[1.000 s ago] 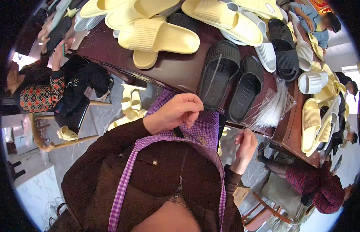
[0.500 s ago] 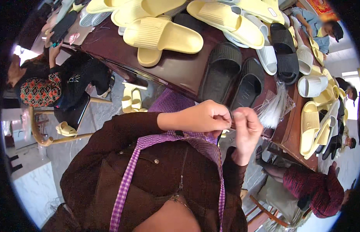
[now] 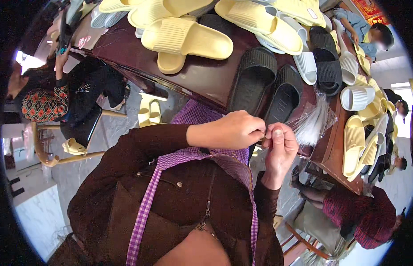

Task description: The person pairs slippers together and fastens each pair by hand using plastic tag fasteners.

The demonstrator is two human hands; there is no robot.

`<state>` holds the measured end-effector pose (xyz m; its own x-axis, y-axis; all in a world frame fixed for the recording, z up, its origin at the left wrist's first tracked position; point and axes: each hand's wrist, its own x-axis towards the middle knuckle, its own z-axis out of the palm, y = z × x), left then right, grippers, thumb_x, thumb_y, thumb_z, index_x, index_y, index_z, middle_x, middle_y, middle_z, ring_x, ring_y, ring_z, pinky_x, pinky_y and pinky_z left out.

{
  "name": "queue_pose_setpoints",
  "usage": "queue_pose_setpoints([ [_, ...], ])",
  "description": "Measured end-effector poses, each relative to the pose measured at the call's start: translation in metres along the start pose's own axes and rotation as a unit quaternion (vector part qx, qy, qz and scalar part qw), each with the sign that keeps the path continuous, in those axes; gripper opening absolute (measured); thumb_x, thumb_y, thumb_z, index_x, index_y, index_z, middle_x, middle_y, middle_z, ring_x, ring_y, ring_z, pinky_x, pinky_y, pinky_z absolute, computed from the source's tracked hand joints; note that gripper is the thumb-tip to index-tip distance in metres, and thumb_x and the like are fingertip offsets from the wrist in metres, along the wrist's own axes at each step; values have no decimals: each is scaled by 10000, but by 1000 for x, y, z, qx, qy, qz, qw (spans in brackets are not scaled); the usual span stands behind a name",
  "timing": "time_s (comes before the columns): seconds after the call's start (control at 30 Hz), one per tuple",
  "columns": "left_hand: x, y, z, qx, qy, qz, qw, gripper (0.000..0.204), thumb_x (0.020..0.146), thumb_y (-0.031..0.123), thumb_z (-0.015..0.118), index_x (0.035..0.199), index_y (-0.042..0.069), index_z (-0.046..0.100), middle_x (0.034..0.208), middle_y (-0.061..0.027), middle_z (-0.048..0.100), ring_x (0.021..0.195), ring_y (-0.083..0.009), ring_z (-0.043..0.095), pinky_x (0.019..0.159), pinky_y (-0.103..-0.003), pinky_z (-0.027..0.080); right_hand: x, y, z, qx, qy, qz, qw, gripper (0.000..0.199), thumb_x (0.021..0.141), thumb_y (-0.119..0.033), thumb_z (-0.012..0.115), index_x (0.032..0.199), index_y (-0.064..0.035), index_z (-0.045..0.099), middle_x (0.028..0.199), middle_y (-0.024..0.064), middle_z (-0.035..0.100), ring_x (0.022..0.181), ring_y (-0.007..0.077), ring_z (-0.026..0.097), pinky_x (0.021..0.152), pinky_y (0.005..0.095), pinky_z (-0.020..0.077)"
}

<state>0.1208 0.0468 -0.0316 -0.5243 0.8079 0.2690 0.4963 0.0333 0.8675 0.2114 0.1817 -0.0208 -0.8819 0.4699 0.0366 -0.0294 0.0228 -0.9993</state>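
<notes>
Fingertips pinched, my left hand (image 3: 233,130) and my right hand (image 3: 282,148) meet in front of my chest, just off the table's near edge. Whatever lies between the fingertips is too small and too hidden to name. Right beyond them, a pair of black slides rests on the dark red table (image 3: 206,82): a left-hand slide (image 3: 252,82) and a right-hand slide (image 3: 283,95). Beside my right hand, a bundle of thin clear plastic strands (image 3: 314,122) lies in a clear bag at the table edge.
Yellow slides (image 3: 186,40) overlap on the table, with grey slides (image 3: 306,68) and another black pair (image 3: 326,60) to the right. More slides (image 3: 353,141) line the right end. A person (image 3: 46,104) sits at left; another person (image 3: 361,215) is at lower right.
Both hands have shifted slightly; the right fingers are curled more tightly and their tips now sit closer to the left fingertips. The slides on the table have stayed in place.
</notes>
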Motion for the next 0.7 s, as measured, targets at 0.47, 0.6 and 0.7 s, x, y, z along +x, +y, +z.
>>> queue_pose_setpoints([
  [0.47, -15, 1, -19, 268, 31, 240, 932, 88, 692, 96, 564, 737, 38, 516, 704, -77, 492, 647, -249, 531, 593, -355, 447, 30, 35, -85, -392, -1, -31, 919, 246, 825, -151, 491, 644, 14, 516, 568, 94, 547, 495, 233, 520, 472, 339, 402],
  [0.6, -1, -31, 2, 235, 24, 217, 947, 73, 715, 58, 589, 746, 31, 528, 709, -98, 523, 662, -273, 548, 587, -362, 458, 63, 41, -68, -553, -53, -72, 828, 244, 817, -157, 474, 685, 35, 548, 685, 209, 612, 608, 388, 573, 553, 446, 434],
  [0.7, 13, -57, 9, 203, 45, 188, 960, 65, 741, 48, 595, 754, 28, 534, 722, -119, 549, 682, -295, 565, 593, -380, 467, 92, 46, -51, -604, -60, -96, 789, 247, 814, -173, 484, 698, 23, 581, 756, 264, 599, 707, 455, 570, 621, 511, 447],
])
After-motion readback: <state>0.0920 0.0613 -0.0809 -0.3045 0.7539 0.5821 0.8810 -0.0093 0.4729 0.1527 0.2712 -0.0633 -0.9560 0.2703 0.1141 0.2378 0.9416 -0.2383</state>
